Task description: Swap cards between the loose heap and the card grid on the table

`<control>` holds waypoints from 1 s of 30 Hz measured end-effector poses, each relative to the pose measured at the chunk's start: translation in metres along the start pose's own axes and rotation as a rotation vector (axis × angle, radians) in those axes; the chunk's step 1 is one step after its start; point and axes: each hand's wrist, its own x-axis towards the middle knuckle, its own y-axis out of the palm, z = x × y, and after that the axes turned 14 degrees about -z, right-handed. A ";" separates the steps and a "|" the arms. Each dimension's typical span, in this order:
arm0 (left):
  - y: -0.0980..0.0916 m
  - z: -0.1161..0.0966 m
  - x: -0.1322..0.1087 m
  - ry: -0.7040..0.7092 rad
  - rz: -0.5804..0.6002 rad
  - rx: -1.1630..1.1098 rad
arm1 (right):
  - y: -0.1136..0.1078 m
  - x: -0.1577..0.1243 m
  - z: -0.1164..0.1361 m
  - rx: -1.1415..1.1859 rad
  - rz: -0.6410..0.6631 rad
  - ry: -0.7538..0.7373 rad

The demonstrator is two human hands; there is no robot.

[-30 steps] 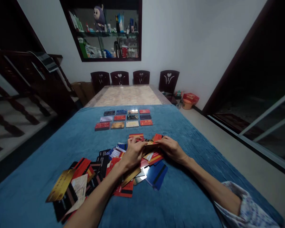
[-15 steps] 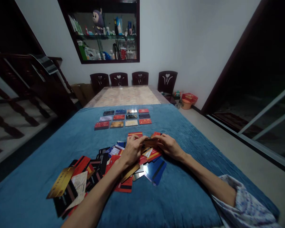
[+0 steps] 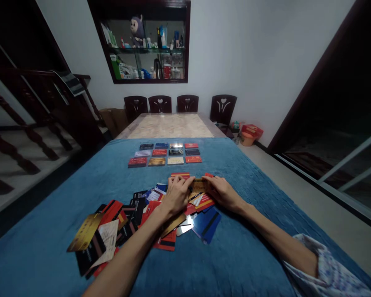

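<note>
Between my two hands is a gold card, held up on edge above a spread heap of cards. My left hand pinches its left end, and my right hand grips the right end. Under and around the hands lie overlapping red, black, white and gold cards. A blue card with a dark stripe lies in front of my right hand. Below my left wrist sits a red card. Off to the left, a gold card rests on top of a black card.
Beyond the heap, small card stacks stand in rows, among them a gold stack and a red stack. A blue cloth covers the near table; the bare stone top shows behind. Dark chairs line the far end.
The gold card has tilted so that its printed face shows more. Both hands still hold it over the heap. The whole view has shifted slightly, so things appear further right.
</note>
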 end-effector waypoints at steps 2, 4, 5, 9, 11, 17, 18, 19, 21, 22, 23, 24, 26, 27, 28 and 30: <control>0.000 -0.001 0.001 -0.003 0.002 0.010 | 0.000 0.000 0.000 0.010 -0.006 -0.011; 0.000 -0.002 0.002 -0.006 0.001 0.020 | -0.002 0.001 0.001 0.025 -0.003 -0.021; 0.000 -0.002 0.002 -0.008 0.002 0.025 | -0.003 0.002 0.002 0.031 0.006 -0.022; 0.002 -0.002 0.002 -0.014 0.003 0.029 | -0.009 0.005 0.006 0.043 0.037 -0.014; 0.003 -0.001 0.001 -0.014 -0.006 0.027 | -0.011 0.006 0.007 0.054 0.040 -0.014; 0.003 0.000 0.002 -0.030 -0.005 -0.007 | -0.010 0.007 0.004 0.057 0.034 -0.020; 0.002 0.000 0.002 -0.034 -0.004 -0.013 | -0.010 0.007 0.003 0.049 0.036 -0.025; 0.001 0.000 0.002 -0.038 0.000 -0.017 | -0.009 0.007 0.003 0.038 0.040 -0.028; -0.001 0.000 0.003 -0.049 0.015 -0.025 | -0.009 0.008 0.003 0.016 0.050 -0.031; -0.002 -0.001 0.004 -0.053 0.023 -0.030 | -0.010 0.008 0.003 0.007 0.053 -0.033; -0.004 -0.001 0.004 -0.056 0.027 -0.034 | -0.010 0.008 0.003 -0.002 0.054 -0.035; -0.005 -0.001 0.004 -0.058 0.028 -0.039 | -0.010 0.009 0.004 -0.012 0.052 -0.038; -0.006 0.000 0.005 -0.056 0.026 -0.047 | -0.011 0.010 0.005 -0.033 0.045 -0.044; -0.007 0.000 0.005 -0.054 0.025 -0.049 | -0.012 0.011 0.005 -0.042 0.040 -0.047; -0.008 0.000 0.006 -0.052 0.026 -0.050 | -0.012 0.011 0.005 -0.049 0.036 -0.047; -0.010 0.001 0.008 -0.047 0.033 -0.048 | -0.013 0.013 0.005 -0.045 0.033 -0.055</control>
